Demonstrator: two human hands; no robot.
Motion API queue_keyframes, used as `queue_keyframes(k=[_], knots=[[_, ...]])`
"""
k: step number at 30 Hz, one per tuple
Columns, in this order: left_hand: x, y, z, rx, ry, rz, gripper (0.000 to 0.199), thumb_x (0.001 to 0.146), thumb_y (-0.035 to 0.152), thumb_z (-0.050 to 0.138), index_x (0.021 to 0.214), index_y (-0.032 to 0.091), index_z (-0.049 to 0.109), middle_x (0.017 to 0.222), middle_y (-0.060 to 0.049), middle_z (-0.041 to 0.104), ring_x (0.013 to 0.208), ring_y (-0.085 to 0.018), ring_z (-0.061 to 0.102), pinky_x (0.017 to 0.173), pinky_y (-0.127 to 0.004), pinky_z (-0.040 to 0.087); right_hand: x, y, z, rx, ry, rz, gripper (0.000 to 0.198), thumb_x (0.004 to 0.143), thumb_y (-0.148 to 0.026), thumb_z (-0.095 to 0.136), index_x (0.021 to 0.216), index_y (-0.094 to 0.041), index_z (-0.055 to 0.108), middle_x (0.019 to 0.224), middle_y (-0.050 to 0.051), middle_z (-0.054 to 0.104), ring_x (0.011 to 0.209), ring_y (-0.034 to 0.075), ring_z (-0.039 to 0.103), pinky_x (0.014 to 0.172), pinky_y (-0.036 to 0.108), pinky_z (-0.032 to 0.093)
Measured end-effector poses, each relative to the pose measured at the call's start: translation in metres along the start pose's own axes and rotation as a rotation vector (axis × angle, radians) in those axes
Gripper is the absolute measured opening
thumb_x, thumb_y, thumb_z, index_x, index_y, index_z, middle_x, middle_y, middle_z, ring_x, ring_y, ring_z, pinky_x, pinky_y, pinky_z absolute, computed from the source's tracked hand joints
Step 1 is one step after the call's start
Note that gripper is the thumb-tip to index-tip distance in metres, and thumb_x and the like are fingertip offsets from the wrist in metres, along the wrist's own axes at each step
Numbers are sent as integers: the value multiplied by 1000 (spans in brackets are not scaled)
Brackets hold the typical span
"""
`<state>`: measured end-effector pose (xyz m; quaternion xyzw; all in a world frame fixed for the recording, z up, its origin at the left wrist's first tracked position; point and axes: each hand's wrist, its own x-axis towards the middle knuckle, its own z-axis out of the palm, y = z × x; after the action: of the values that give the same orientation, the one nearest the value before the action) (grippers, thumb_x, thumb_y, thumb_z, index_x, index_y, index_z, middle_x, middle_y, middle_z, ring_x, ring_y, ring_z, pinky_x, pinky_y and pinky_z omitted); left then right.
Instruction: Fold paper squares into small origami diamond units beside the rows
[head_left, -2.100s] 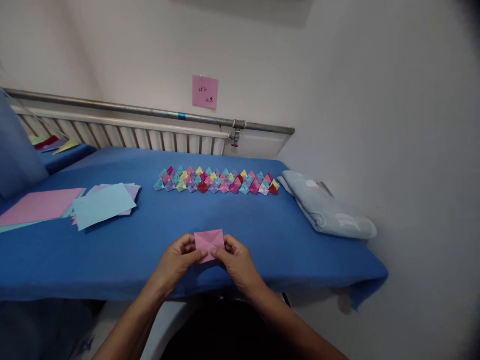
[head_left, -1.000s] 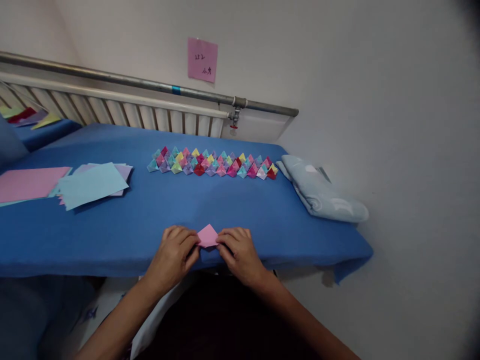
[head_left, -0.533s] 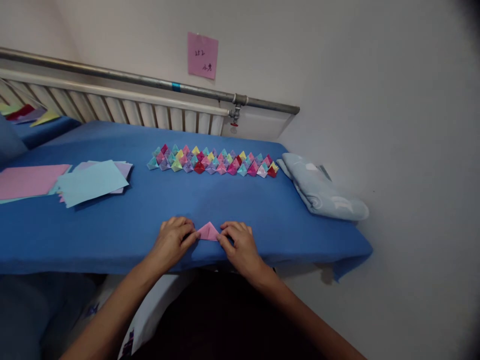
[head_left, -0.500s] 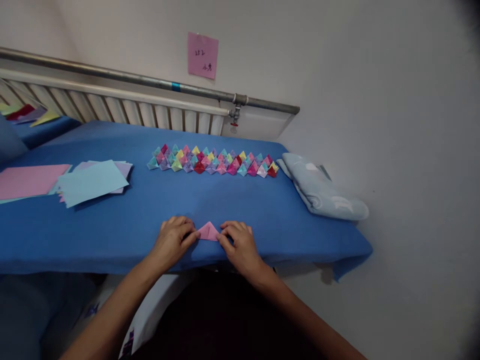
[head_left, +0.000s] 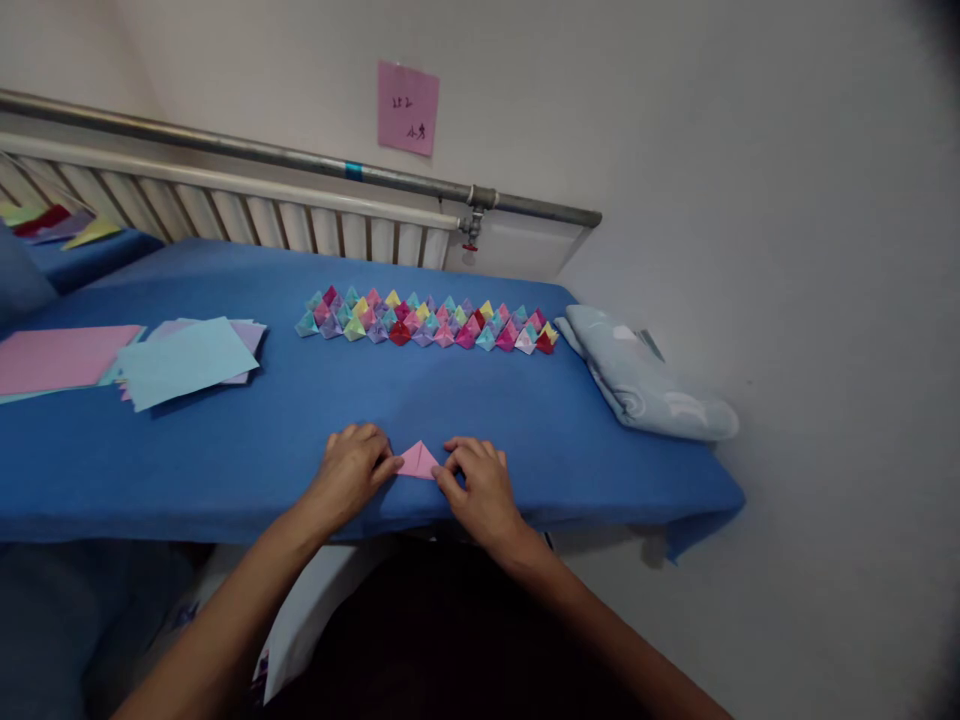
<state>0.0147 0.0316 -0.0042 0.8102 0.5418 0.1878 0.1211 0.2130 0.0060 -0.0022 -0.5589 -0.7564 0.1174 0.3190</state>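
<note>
1. While it sits low and central on the near part of the blue cloth [head_left: 337, 385], the folded pink paper [head_left: 418, 459] shows a neat triangle, peak pointing away from the person!
2. Here's the left hand [head_left: 351, 468], thumb and fingers pinching the triangle's left corner, the other fingers curled.
3. And the right hand [head_left: 480, 490] matches it, nipping the right corner, thumb on the near side.
4. Just beyond, what a line-up: folded paper pieces [head_left: 427, 324] packed in rows, pink, yellow, turquoise, purple and red.
5. Over to the left, a loose paper stack [head_left: 189, 360], light blue on top, beside a broad pink sheet [head_left: 67, 358].
6. Out right, a folded pale-blue blanket [head_left: 652, 385] lies by the cloth's edge.
7. At the back, a radiator [head_left: 300, 227] under a metal pipe [head_left: 262, 150], a red-handled valve [head_left: 470, 247], and a handwritten pink note [head_left: 407, 108] up on the wall [head_left: 712, 200].
</note>
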Motion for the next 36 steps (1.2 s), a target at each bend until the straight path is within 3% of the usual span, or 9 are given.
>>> queue_keyframes(k=[20,24,31,36], knots=[[-4,7,6,197,126,57,18,87,29,55,73,18,59,81,-5,61,78,-23,52,69,-35,37,2,0,-1,-39,-18,32,20,81,-23,65,65,-19,53,106,5,65,99,22,54,85,38,33],[-7,11,8,231,231,66,14,88,28,53,81,19,60,90,-7,61,82,-24,52,71,-37,37,2,3,1,-65,-20,21,17,81,-25,65,68,-20,55,107,5,64,100,23,54,84,38,33],[-14,20,15,294,299,385,19,87,11,45,84,21,61,88,-5,64,78,-20,53,77,-39,37,1,5,3,-81,-3,-9,16,82,-25,65,70,-20,56,109,5,64,103,24,53,84,39,33],[-33,34,19,371,295,348,33,80,-1,40,98,18,60,100,-9,66,86,-22,58,93,-46,34,1,5,2,-58,-11,7,17,82,-24,65,69,-20,56,111,5,64,103,24,53,84,40,33]])
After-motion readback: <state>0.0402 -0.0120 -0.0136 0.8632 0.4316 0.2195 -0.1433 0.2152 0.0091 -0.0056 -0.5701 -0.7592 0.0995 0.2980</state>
